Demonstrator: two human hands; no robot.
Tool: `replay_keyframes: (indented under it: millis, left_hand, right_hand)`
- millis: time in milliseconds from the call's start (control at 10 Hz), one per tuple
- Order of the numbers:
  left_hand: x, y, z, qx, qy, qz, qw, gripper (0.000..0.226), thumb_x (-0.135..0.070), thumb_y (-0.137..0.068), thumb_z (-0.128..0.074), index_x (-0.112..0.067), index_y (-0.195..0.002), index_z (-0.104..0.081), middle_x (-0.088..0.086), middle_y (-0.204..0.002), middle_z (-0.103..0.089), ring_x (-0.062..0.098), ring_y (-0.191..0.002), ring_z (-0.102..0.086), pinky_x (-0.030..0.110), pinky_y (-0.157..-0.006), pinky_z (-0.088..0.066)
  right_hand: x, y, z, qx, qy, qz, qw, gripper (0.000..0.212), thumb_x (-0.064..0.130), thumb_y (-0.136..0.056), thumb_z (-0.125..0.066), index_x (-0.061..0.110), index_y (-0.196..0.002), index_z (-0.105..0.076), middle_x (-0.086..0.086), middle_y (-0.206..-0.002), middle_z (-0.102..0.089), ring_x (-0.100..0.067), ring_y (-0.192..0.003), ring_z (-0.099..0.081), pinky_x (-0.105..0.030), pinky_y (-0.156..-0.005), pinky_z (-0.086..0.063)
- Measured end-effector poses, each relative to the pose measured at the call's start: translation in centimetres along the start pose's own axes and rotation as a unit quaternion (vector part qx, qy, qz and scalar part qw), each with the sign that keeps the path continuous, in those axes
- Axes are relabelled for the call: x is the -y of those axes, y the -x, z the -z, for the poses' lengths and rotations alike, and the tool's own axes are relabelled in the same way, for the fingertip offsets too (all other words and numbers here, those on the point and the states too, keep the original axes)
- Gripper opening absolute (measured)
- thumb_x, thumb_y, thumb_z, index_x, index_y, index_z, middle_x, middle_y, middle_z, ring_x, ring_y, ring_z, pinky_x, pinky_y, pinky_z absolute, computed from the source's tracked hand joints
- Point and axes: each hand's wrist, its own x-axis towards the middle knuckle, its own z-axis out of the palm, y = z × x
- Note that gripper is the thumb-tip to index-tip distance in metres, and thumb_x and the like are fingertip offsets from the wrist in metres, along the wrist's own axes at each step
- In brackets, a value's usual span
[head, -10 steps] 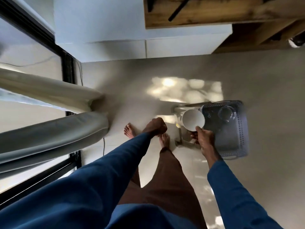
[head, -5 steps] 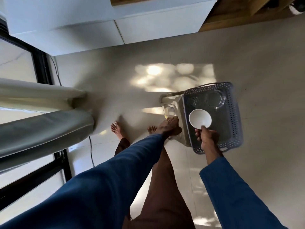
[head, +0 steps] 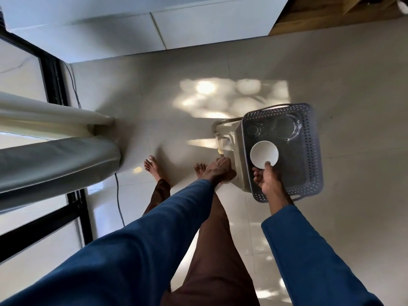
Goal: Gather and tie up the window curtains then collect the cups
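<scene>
Fingers (head: 256, 174) and thumb of a person's right hand (head: 268, 182) pinch the near rim of a white cup (head: 263, 154), held low over a grey perforated basket (head: 313, 151). From the left: two gathered curtains (head: 55, 160) hang in thick bundles beside a black-framed window (head: 53, 76). Bare feet (head: 152, 166) stand on a pale tiled floor (head: 176, 85). The left hand (head: 218, 171), fingers curled into a fist with nothing seen in them, is just beside the edge of a pale stool (head: 231, 133). The basket sits on that stool, with two clear glass cups (head: 286, 128) side by side at its far end.
</scene>
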Motion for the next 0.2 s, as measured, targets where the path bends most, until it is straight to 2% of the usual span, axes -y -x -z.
replay_keyframes:
  millis: [100,200]
  left_hand:
    - [0.4,1.9,0.5,-0.004,0.005,0.003,1.000,0.012,-0.019,-0.091,-0.055,-0.014,-0.080,-0.056,0.007,-0.087,-0.061,0.024,-0.080,-0.059,0.040,-0.078,-0.050]
    - [1.4,4.4,1.1,-0.014,0.034,0.002,0.999,0.009,-0.017,-0.091,-0.055,-0.012,-0.092,-0.062,0.008,-0.094,-0.063,0.024,-0.086,-0.060,0.036,-0.076,-0.048]
  right_hand:
    - [-0.2,1.7,0.0,-0.007,0.042,0.000,0.999,0.046,0.034,-0.103,-0.045,-0.003,-0.094,-0.070,-0.007,-0.076,-0.067,-0.006,-0.042,-0.037,-0.017,-0.035,-0.029]
    - [-0.5,5.3,-0.6,-0.045,0.130,0.076,0.988,0.028,0.019,-0.092,-0.052,0.003,-0.082,-0.072,-0.006,-0.069,-0.070,-0.007,-0.039,-0.039,-0.019,-0.035,-0.029]
